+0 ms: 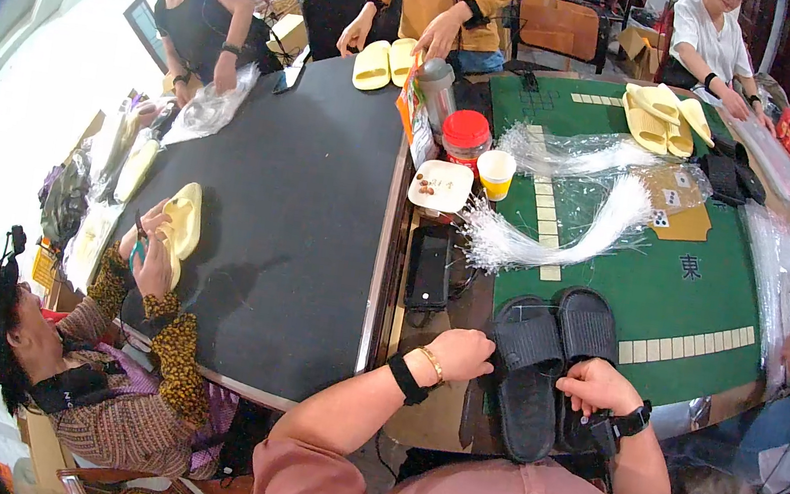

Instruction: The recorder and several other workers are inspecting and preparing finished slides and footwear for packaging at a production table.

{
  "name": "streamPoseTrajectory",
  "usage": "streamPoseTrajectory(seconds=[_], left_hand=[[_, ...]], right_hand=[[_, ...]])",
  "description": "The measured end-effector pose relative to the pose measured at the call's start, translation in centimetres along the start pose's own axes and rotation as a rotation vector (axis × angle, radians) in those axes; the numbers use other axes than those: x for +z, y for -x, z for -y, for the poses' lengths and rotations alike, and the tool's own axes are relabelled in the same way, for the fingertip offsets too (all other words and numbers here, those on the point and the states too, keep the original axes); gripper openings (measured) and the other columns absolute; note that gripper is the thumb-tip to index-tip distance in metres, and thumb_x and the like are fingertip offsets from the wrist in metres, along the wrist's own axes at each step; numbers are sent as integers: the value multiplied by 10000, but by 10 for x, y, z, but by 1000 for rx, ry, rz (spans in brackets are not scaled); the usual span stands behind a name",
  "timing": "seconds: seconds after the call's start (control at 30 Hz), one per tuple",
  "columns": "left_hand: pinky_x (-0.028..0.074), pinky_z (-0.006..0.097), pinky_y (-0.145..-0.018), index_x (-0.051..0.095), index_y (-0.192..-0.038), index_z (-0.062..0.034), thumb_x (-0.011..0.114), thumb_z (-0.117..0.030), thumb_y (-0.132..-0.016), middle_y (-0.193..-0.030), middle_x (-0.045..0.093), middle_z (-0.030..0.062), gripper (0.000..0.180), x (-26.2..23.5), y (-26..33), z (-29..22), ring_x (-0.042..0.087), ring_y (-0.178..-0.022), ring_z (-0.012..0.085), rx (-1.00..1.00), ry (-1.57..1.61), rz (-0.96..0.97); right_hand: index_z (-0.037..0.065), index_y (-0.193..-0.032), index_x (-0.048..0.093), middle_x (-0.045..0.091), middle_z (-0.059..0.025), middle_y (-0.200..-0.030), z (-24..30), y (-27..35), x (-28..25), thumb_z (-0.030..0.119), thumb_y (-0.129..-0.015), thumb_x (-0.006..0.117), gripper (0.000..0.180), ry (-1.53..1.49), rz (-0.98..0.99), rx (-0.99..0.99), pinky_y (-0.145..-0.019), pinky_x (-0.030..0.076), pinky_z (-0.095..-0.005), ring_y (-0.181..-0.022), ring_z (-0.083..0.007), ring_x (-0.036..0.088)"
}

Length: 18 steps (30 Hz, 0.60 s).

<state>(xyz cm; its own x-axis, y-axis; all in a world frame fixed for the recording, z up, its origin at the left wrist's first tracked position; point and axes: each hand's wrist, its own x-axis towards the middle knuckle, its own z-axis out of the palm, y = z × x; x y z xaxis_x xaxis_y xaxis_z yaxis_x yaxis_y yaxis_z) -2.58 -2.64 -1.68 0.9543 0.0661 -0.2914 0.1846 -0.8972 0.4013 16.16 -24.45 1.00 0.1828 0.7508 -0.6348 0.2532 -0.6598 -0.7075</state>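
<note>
Two black slippers lie in front of me with their straps away from me: a left one (pixel 529 387) and a right one (pixel 588 327), which it partly overlaps. My left hand (pixel 458 356) is closed beside the left slipper's outer edge; whatever its fingers hold is hidden. Over the right slipper, my right hand (pixel 600 387) is closed in a pinch, and what it grips is too small to make out. Beyond the slippers, a bundle of thin clear plastic strands (pixel 569 233) lies curved on the green table mat (pixel 701 300).
Near the mat's left edge stand a white dish (pixel 440 187), a yellow paper cup (pixel 495 174), a red-lidded jar (pixel 467 132) and a grey flask (pixel 435 91). Yellow slippers (pixel 646 127) sit at the back. Co-workers surround the dark table (pixel 311 195); one at left holds scissors (pixel 140 242).
</note>
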Motion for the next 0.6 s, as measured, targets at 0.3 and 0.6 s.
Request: streamPoseTrajectory(seconds=[0.3, 0.6], left_hand=[[523, 452, -765, 648, -845, -5, 617, -315, -841, -869, 639, 191, 311, -1, 0, -1, 636, -862, 360, 0, -12, 10], [519, 450, -768, 644, -853, -1, 611, -309, -844, -863, 634, 187, 310, 2, 0, 0, 632, -861, 362, 3, -1, 10]], right_hand=[[-22, -765, 633, 630, -78, -594, 1, 1, 0, 305, -882, 608, 348, -4, -18, 10, -396, 431, -263, -432, -129, 573], [-21, -763, 636, 632, -81, -592, -1, -1, 2, 297, -881, 612, 339, 11, -24, -3, -394, 431, -263, -426, -128, 567]])
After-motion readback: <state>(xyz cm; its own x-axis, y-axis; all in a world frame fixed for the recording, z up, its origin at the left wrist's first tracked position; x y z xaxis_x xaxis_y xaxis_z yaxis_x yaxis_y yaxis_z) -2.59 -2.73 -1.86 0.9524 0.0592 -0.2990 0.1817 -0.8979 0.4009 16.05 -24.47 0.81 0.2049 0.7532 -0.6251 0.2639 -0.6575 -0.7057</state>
